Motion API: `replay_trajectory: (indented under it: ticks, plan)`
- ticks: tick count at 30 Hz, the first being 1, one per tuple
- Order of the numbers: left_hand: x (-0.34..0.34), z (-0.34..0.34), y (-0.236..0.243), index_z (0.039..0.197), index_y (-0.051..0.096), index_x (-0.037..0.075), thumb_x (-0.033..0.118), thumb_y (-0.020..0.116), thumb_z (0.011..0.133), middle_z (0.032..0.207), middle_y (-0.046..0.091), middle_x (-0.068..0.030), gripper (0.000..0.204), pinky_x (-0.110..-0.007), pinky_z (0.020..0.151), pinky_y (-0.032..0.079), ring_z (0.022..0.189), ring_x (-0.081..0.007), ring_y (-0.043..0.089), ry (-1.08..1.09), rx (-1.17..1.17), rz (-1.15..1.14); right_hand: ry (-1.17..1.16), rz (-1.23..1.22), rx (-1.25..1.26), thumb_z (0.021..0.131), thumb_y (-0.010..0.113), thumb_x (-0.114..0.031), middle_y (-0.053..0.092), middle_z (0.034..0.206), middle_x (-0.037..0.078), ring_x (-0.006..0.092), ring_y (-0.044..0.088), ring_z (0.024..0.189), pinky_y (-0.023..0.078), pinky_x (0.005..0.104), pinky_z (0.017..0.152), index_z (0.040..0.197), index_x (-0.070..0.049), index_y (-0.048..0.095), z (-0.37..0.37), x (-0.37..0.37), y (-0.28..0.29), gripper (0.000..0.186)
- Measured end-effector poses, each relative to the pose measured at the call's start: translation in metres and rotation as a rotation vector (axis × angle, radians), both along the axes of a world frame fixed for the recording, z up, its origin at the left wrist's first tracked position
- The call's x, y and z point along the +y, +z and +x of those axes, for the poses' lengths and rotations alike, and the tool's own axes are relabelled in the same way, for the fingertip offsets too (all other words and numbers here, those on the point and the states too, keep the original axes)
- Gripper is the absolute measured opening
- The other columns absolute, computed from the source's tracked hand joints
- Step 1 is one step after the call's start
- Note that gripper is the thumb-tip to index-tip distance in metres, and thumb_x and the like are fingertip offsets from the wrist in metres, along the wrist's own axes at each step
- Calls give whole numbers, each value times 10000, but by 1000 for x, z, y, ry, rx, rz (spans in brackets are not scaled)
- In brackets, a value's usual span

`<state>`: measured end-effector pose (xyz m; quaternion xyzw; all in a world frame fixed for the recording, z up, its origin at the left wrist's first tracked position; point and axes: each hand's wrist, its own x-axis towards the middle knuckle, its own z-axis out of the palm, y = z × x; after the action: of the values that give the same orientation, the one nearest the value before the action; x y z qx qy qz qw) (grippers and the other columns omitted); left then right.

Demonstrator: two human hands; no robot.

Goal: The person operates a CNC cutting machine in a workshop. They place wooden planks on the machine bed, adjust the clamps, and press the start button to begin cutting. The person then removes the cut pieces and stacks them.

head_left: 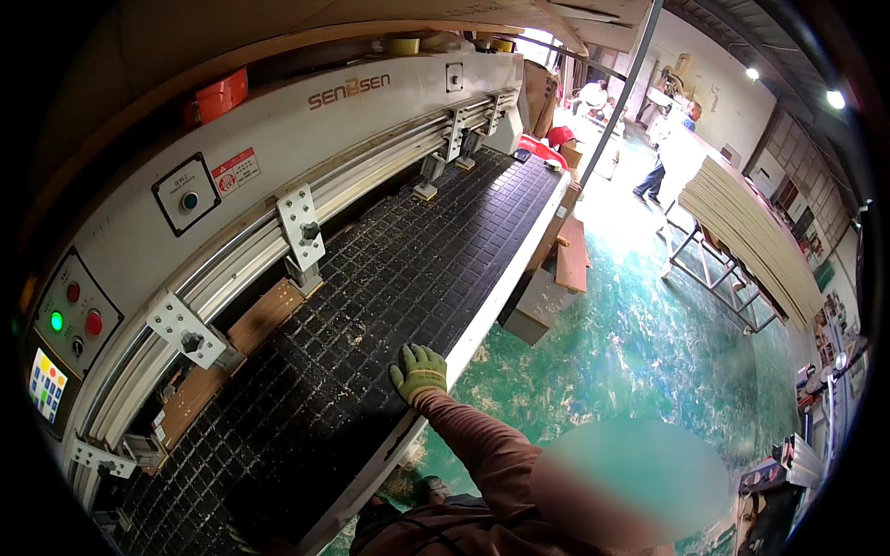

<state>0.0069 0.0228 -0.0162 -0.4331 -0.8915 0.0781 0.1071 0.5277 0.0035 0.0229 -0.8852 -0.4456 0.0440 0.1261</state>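
My right hand [421, 374], in a green knit work glove and below a brown sleeve, lies palm down at the near edge of a long machine bed [371, 306]. The fingers are spread and hold nothing. Black, grid-patterned and dusted with chips, the bed has a pale side rail [468, 343] next to my wrist. My left hand does not show clearly; the lower left is in deep shadow, with a faint yellowish patch I cannot make out. Across the bed, brown wooden strips [264, 315] lie beneath metal brackets [301, 227] on long rails.
A control panel [76, 310] with a lit green button and a small screen [46, 385] is at the left. Boxes and boards [542, 301] stand beside the bed on the green floor [630, 371]. A person [654, 171] stands near stacked panels [742, 222] on a metal frame.
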Motion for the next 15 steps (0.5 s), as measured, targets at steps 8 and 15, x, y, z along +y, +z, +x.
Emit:
replay_trajectory:
  ticks: [8,15]
  plan:
    - [14,-43,-33,1537,521,97,625,457,1057,1546,525,-184,716,-518,1169,384,1418,-373,495,-181,-447,56,44,312,-180,890,738,-440,656,1342,182,416,588,1253,446,537,1085,1293,-81,667,6,16,-44,545]
    - [-11,-26,-25,1601,423,46,550,456,1047,1657,393,-215,750,-607,1270,174,1558,-415,303,-118,-190,119,76,225,-212,935,706,-434,644,1377,213,414,580,1313,453,535,1130,1391,-86,655,2,15,-45,576]
